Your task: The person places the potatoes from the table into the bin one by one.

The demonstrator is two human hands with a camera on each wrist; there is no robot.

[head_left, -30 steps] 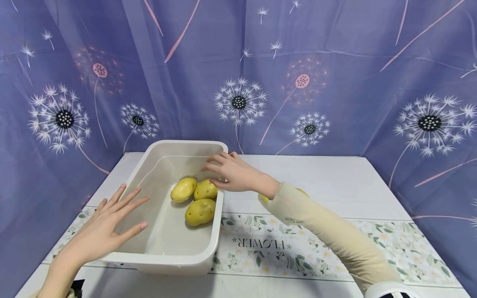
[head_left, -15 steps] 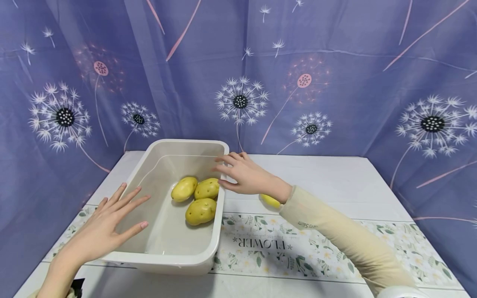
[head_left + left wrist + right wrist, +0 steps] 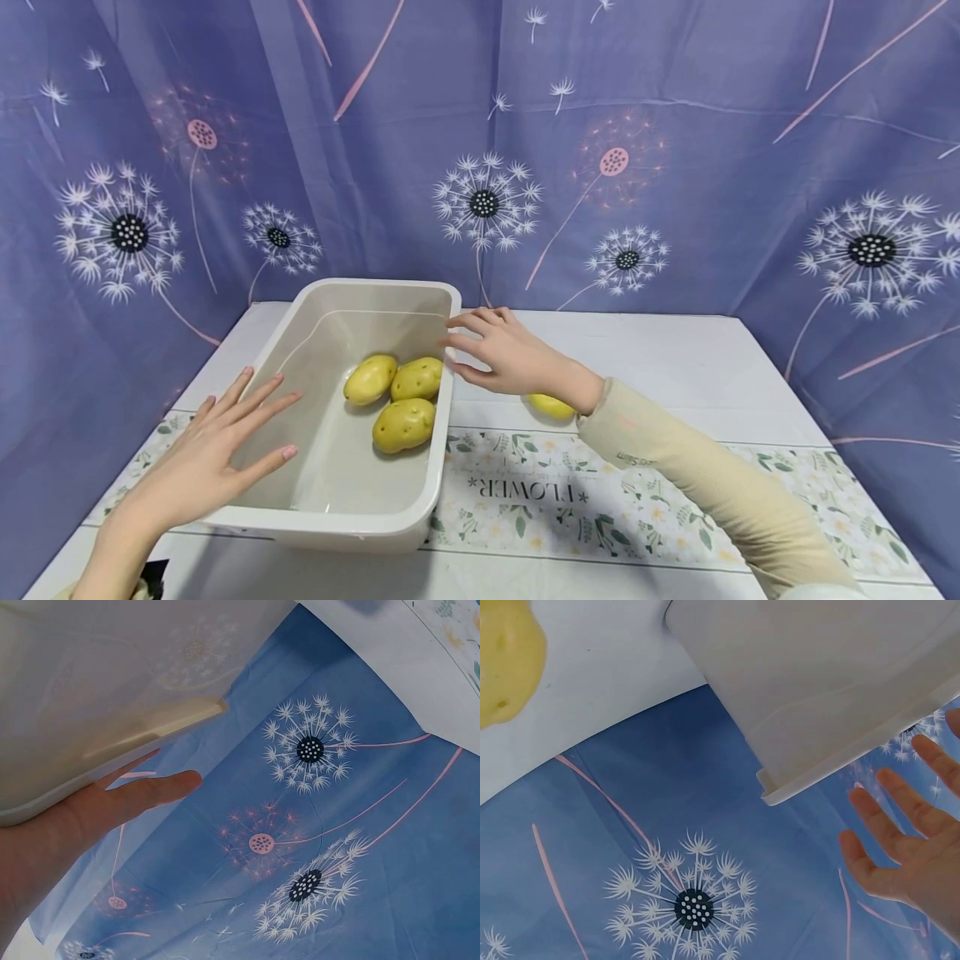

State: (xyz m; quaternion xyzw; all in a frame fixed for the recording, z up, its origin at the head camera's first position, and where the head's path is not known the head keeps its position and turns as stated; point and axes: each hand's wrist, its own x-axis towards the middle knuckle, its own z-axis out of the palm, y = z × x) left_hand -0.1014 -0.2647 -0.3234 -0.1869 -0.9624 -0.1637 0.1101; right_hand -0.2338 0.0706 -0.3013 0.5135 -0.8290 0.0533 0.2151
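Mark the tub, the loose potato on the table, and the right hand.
tub (image 3: pixel 352 533), head view, near rim.
loose potato (image 3: pixel 551 406), head view, exposed top beside the wrist.
right hand (image 3: pixel 506 358), head view, back of the hand.

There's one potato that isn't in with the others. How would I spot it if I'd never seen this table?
Find the white tub on the left of the table; three potatoes lie inside it. Just outside its right wall, behind the right hand's wrist, a fourth potato rests on the bare white tabletop. It is the only one outside the tub, half hidden by the sleeve.
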